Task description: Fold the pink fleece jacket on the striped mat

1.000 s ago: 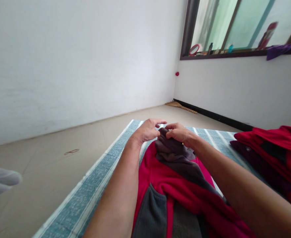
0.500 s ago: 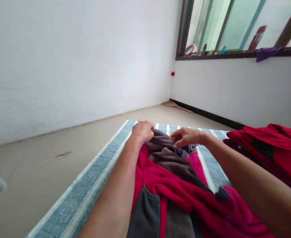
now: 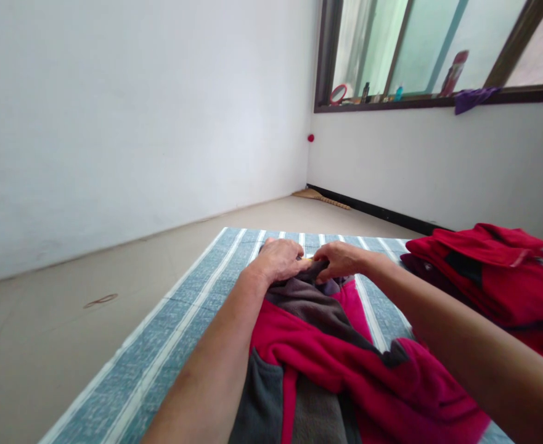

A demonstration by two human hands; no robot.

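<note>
A red and grey fleece garment [image 3: 326, 370] lies lengthwise on a blue striped mat [image 3: 179, 345], running away from me. My left hand [image 3: 278, 259] is closed on its far grey end, knuckles up. My right hand [image 3: 340, 260] pinches the same grey fold just to the right, fingers pressed together. The two hands almost touch. A small yellow spot shows between them; I cannot make out what it is.
A pile of red clothes [image 3: 488, 271] sits on the mat's right side. White walls meet at a far corner, with a broom [image 3: 322, 197] on the floor there. A window sill [image 3: 437, 98] holds bottles and a purple cloth. Bare tiled floor lies to the left.
My hands moved back together on the grey end and pressed it lower toward the mat. The view shifted right and a pale object at the left edge left the frame.
</note>
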